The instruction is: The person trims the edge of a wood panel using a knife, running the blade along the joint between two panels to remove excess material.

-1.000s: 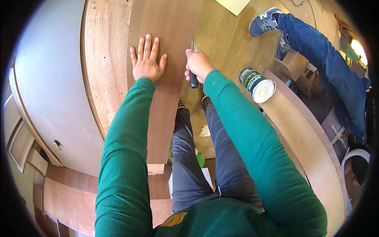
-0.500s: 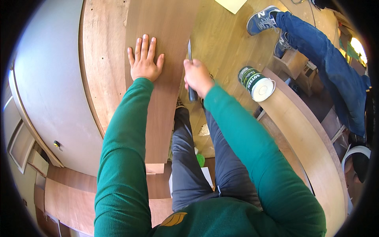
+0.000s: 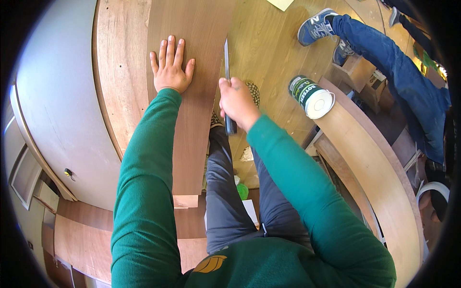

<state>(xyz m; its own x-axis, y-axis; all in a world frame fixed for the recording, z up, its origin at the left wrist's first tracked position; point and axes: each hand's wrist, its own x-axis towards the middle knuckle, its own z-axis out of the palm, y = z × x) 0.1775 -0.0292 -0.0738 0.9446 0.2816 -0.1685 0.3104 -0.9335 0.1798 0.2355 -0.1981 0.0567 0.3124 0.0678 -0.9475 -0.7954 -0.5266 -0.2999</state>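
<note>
My left hand (image 3: 170, 69) lies flat, fingers spread, on a brown wood-grain sheet (image 3: 192, 120). This sheet covers part of a paler plywood panel (image 3: 120, 57). Just off the sheet's right edge, my right hand (image 3: 238, 102) is wrapped round the dark handle of a file (image 3: 227, 60). Its long, narrow grey blade points away from me, running along that edge. From this angle I cannot tell whether the blade touches the sheet.
At right, a green-and-white paint can (image 3: 309, 96) lies tilted by a curved wooden panel (image 3: 370, 153). Another person's leg in blue jeans (image 3: 379, 53) stretches in at upper right. A large grey panel (image 3: 67, 96) stands at left. My legs straddle a wood-plank floor (image 3: 273, 53).
My right hand has drawn the file slightly toward me along the sheet's edge. My left hand stays flat on the sheet, and the whole view has shifted a little.
</note>
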